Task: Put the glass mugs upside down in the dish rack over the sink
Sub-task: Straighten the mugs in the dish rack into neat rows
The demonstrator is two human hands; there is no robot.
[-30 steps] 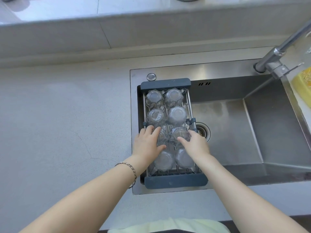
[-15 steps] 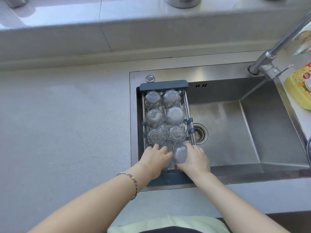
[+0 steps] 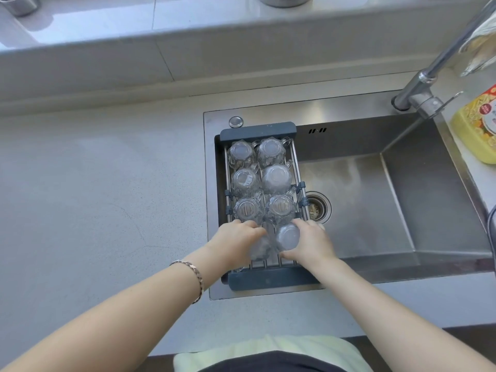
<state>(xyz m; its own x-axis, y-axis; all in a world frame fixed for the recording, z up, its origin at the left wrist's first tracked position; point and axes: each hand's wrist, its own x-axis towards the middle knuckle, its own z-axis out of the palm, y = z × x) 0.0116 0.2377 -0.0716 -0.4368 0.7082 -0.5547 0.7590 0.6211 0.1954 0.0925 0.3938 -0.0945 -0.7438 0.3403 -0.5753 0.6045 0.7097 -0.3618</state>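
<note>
Dish rack (image 3: 271,280) spanning the left end of the steel sink (image 3: 375,210), long axis running 12 to 6 o'clock, dark end bars resting on the sink's far and near rims.

Six glass mugs (image 3: 276,179) standing base-up in the rack, in two columns of three, filling the 12 o'clock two-thirds; neighbours touching or just beside one another.

Left hand (image 3: 237,244) reaching in from 7 o'clock, fingers (image 3: 252,226) curled round a seventh mug (image 3: 261,249) in the near-left slot. Mug blurred; orientation and contact with the rack wires not determinable. Bracelet (image 3: 197,275) sitting on the left wrist.

Right hand (image 3: 312,244) reaching in from 5 o'clock, fingers wrapped round an eighth mug (image 3: 288,237) in the near-right slot, base facing up, mug tilted slightly. Lower rim hidden by the hand; seating on the wires not determinable.

Both held mugs lying just beside each other at the rack's 6 o'clock end, directly behind the third row.

Drain (image 3: 319,209) showing at 3 o'clock of the rack, close beside it. Tap (image 3: 418,98) rising at 2 o'clock on the sink's far rim. Yellow bottle (image 3: 475,130) standing at the right edge, beside the tap. Grey table (image 3: 94,197) extending from the sink toward 9 o'clock.
</note>
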